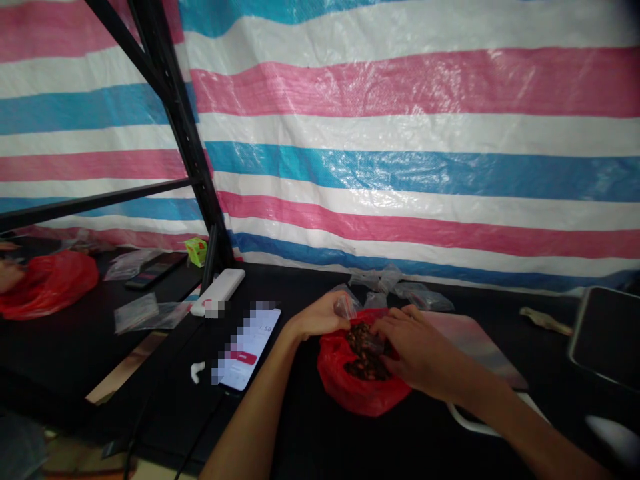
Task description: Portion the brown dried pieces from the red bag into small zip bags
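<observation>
My left hand (319,315) pinches the top of a small clear plastic bag (346,307) above a red plastic bag (347,383). The red bag lies open on the black table (295,427), and a heap of small dark brown pieces (367,360) fills its mouth. My right hand (415,350) reaches in from the right, its fingertips gripping the clear bag's lower part over the heap. Those fingers partly hide the bag and the pieces.
A smartphone (247,348), white power bank (217,292) and white earbud (197,372) lie left of my hands. Loose clear bags (377,280) sit behind them. At far left, a co-worker's hand (9,275) is beside another red bag (50,285). A black shelf post (210,227) stands before a striped tarp (425,167).
</observation>
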A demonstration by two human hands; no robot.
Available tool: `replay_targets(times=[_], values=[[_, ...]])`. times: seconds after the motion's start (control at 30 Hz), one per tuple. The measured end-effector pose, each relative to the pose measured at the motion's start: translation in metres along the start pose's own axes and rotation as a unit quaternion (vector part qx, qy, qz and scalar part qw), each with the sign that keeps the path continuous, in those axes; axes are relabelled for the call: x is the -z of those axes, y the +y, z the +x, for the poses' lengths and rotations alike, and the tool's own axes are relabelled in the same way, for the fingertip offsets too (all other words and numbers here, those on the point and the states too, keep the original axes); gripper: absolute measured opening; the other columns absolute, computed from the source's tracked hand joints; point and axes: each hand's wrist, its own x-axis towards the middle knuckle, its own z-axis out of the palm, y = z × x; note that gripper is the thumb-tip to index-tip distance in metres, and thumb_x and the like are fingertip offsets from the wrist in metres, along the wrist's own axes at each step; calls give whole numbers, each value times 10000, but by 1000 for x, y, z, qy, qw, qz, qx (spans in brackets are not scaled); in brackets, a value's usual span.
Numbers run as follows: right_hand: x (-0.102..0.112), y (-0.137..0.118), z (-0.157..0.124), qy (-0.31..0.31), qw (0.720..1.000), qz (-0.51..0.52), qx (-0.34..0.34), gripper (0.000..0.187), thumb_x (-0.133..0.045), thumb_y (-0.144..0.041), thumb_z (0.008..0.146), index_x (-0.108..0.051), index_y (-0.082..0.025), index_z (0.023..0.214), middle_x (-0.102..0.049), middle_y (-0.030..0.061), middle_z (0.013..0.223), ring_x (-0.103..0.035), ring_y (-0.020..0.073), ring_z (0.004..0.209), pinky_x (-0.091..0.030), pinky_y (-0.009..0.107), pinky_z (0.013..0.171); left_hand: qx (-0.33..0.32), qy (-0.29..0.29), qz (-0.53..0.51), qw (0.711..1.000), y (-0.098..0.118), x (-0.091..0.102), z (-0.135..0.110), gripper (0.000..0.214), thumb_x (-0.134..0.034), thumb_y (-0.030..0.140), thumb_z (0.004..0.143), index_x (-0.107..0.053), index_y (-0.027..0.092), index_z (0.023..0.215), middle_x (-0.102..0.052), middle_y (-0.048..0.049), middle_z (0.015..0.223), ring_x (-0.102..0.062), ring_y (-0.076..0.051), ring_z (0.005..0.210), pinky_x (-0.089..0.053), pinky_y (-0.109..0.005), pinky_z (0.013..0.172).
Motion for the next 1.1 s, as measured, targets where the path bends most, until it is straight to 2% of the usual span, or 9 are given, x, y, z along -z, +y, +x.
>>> replay_targets(times=[0.2,0.4,0.63,0.7,0.83,0.93,1.1], values=[[-16,2,6,58,998,-15,-23,145,-676,-164,791,-654,-220,923,-716,77,1013,-585,289,992,-359,433,865,-15,10,-12,1000,-2,0,3,283,-642,26,592,-560,175,819,-566,53,710,-503,-91,609,-358,-210,561],[-18,4,7,49,996,38,-59,61,-701,-252,844,-676,-245,900,-722,45,933,-592,282,948,-358,419,830,-31,6,-33,999,-7,2,5,293,-730,68,615,-559,174,828,-565,51,734,-507,-90,640,-369,-215,597],[-26,-3,4,80,985,106,-106,208,-709,-261,791,-706,-254,999,-727,56,1006,-607,274,942,-384,416,867,-39,-8,-57,998,-2,2,2,302,-793,147,647,-583,170,862,-569,35,777,-524,-107,687,-406,-234,651],[-29,-1,3,98,983,115,-105,225,-708,-259,783,-695,-254,1008,-719,56,1017,-609,274,951,-391,414,876,-60,23,-43,997,3,2,1,272,-791,198,701,-594,170,888,-568,28,797,-527,-110,706,-413,-236,667],[-29,8,3,141,977,124,-103,230,-701,-273,810,-668,-257,1037,-713,53,1022,-622,276,976,-400,423,904,-107,119,5,987,4,3,3,294,-796,286,755,-583,174,924,-549,39,786,-500,-99,683,-401,-228,654],[-24,14,4,157,973,137,-98,233,-714,-276,817,-662,-264,1044,-722,40,1064,-630,277,1032,-396,442,949,-119,121,26,985,0,0,6,298,-776,320,788,-594,174,974,-564,33,790,-498,-102,672,-395,-225,631],[-13,18,5,198,965,148,-90,220,-698,-286,854,-658,-277,1070,-744,29,1096,-639,284,1098,-363,486,1018,-119,95,88,984,-3,-9,6,191,-747,280,795,-645,161,905,-601,10,783,-506,-111,669,-392,-227,614]])
